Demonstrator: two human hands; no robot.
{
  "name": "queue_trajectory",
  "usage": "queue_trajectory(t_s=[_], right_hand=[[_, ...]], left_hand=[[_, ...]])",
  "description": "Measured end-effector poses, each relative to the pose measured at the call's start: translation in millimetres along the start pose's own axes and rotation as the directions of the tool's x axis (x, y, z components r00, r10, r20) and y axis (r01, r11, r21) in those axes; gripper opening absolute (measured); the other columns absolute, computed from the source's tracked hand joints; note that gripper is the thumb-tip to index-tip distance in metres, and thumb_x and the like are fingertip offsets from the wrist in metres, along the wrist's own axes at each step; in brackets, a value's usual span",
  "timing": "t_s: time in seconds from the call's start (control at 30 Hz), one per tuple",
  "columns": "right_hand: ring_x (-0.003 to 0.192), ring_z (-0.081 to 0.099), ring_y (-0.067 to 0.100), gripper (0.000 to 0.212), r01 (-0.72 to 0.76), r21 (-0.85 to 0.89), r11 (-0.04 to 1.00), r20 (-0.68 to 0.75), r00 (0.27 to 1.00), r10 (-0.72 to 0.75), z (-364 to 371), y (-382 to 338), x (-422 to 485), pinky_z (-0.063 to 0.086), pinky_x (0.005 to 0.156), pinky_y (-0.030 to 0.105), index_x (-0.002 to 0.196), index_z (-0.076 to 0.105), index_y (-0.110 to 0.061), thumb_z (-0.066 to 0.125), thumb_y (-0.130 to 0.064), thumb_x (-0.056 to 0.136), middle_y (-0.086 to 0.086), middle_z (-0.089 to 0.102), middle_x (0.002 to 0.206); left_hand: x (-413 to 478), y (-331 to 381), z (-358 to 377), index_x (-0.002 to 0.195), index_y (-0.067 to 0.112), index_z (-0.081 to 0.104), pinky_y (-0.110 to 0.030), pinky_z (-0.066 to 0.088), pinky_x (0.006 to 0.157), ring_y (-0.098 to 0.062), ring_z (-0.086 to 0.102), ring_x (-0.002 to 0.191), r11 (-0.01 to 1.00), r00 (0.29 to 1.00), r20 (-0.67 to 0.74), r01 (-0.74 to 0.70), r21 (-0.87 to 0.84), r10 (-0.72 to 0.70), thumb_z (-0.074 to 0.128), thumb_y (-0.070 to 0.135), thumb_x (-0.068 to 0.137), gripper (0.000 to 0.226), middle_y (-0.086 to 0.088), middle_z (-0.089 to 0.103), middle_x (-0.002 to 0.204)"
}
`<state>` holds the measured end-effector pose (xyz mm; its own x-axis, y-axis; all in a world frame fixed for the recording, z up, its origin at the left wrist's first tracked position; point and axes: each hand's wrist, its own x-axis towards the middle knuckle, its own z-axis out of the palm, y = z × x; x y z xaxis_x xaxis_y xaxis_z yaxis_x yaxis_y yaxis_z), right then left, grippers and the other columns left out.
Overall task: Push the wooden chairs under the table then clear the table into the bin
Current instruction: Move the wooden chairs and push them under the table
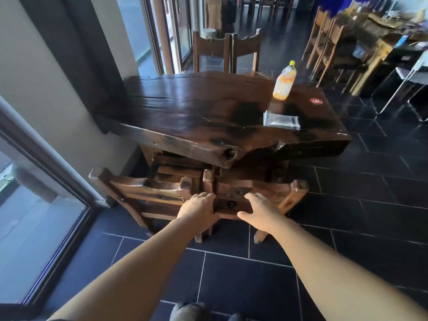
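Observation:
A thick dark wooden table [185,112] stands in front of me. Two wooden chairs sit at its near side with their seats under the top: the left chair [139,188] and the right chair [273,191]. My left hand [196,209] rests with fingers apart on the left chair's back by its inner post. My right hand [259,212] lies flat and open against the right chair's back rail. On the table stand an orange drink bottle [283,81] with a yellow cap and a flat grey packet [281,120]. No bin is in view.
Two more wooden chairs [228,50] stand at the table's far side. A glass door [34,216] and a wall flank the left. Another table with chairs [347,42] fills the back right, beside a metal-legged chair [412,77]. Dark floor tiles spread to the right.

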<state>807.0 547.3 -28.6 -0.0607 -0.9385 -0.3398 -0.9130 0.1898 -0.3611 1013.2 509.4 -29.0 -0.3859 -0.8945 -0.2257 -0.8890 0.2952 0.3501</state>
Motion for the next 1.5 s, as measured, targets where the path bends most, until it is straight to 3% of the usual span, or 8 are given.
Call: queue_trajectory(t_s=[0.17, 0.4, 0.53, 0.67, 0.77, 0.93, 1.1, 1.5], right_hand=[[0.130, 0.046, 0.022, 0.065, 0.038, -0.081, 0.996, -0.015, 0.999, -0.039, 0, 34, 30, 0.047, 0.101, 0.040, 0.145, 0.038, -0.021, 0.060, -0.050, 0.090, 0.001, 0.044, 0.144], [0.140, 0.037, 0.024, 0.080, 0.056, -0.218, 0.974, -0.118, 0.990, -0.083, 8, 85, 103, 0.036, 0.113, 0.040, 0.151, 0.032, -0.017, 0.060, -0.057, 0.088, 0.007, 0.040, 0.151], [0.140, 0.039, 0.024, 0.087, -0.010, -0.296, 0.955, -0.075, 0.997, -0.013, 17, 114, 143, 0.029, 0.115, 0.053, 0.150, 0.032, -0.023, 0.043, -0.078, 0.083, 0.003, 0.042, 0.151], [0.125, 0.053, 0.023, 0.102, -0.040, -0.352, 0.935, -0.057, 0.998, 0.021, 24, 144, 165, 0.024, 0.116, 0.054, 0.136, 0.048, -0.023, 0.017, -0.094, 0.070, 0.001, 0.060, 0.132], [0.109, 0.059, 0.025, 0.106, -0.066, -0.428, 0.901, -0.109, 0.994, 0.021, 31, 154, 175, 0.034, 0.106, 0.050, 0.116, 0.058, -0.020, 0.006, -0.097, 0.065, 0.001, 0.066, 0.112], [0.098, 0.058, 0.025, 0.104, -0.109, -0.417, 0.902, -0.158, 0.986, 0.047, 36, 156, 184, 0.040, 0.089, 0.045, 0.102, 0.064, -0.017, 0.004, -0.095, 0.068, 0.002, 0.067, 0.100], [0.095, 0.058, 0.024, 0.099, -0.058, -0.472, 0.880, -0.174, 0.984, -0.029, 35, 156, 184, 0.040, 0.087, 0.045, 0.097, 0.064, -0.015, 0.005, -0.090, 0.071, 0.001, 0.066, 0.096], [0.081, 0.058, 0.027, 0.097, -0.040, -0.490, 0.871, -0.217, 0.973, -0.078, 59, 162, 145, 0.041, 0.075, 0.042, 0.080, 0.060, -0.012, 0.005, -0.091, 0.073, 0.004, 0.063, 0.080]], left_hand=[[36, 21, 19, 0.136, 0.019, 0.049, -0.038, 0.047, 0.099, -0.023, 0.052, 0.122, 0.997, 1.000, 0.014, -0.020, -0.071, 0.021, 0.066, 0.046, 0.083, 0.062, 0.000, 0.056, 0.129], [129, 20, 52, 0.139, 0.018, 0.044, -0.040, 0.040, 0.108, -0.025, 0.043, 0.129, 0.990, 0.990, -0.024, -0.139, -0.031, 0.139, 0.064, 0.054, 0.083, 0.070, -0.002, 0.049, 0.141], [178, 13, 66, 0.144, 0.019, 0.039, -0.040, 0.028, 0.116, -0.024, 0.039, 0.136, 0.980, 0.982, -0.002, -0.187, 0.063, 0.188, 0.060, 0.072, 0.076, 0.088, -0.001, 0.047, 0.145], [205, 14, 89, 0.137, 0.024, 0.043, -0.046, 0.020, 0.120, -0.023, 0.042, 0.134, 0.986, 0.991, 0.045, -0.129, 0.110, 0.125, 0.049, 0.085, 0.071, 0.090, 0.001, 0.053, 0.137], [217, 14, 101, 0.128, 0.025, 0.050, -0.050, 0.018, 0.119, -0.024, 0.044, 0.130, 0.993, 0.995, 0.083, -0.057, 0.108, 0.048, 0.042, 0.090, 0.069, 0.088, 0.001, 0.057, 0.128], [227, 19, 103, 0.106, 0.020, 0.056, -0.050, 0.036, 0.109, -0.027, 0.049, 0.118, 0.997, 0.994, 0.088, 0.057, 0.051, -0.061, 0.038, 0.088, 0.075, 0.077, -0.004, 0.064, 0.110], [226, 16, 106, 0.116, 0.019, 0.053, -0.053, 0.024, 0.114, -0.026, 0.044, 0.125, 0.992, 0.995, 0.096, -0.013, 0.129, 0.001, 0.045, 0.084, 0.075, 0.078, -0.003, 0.060, 0.121], [185, 11, 126, 0.103, 0.018, 0.054, -0.055, 0.031, 0.105, -0.024, 0.051, 0.111, 0.981, 0.997, 0.027, -0.077, 0.176, 0.074, 0.042, 0.083, 0.076, 0.071, 0.000, 0.063, 0.106]])
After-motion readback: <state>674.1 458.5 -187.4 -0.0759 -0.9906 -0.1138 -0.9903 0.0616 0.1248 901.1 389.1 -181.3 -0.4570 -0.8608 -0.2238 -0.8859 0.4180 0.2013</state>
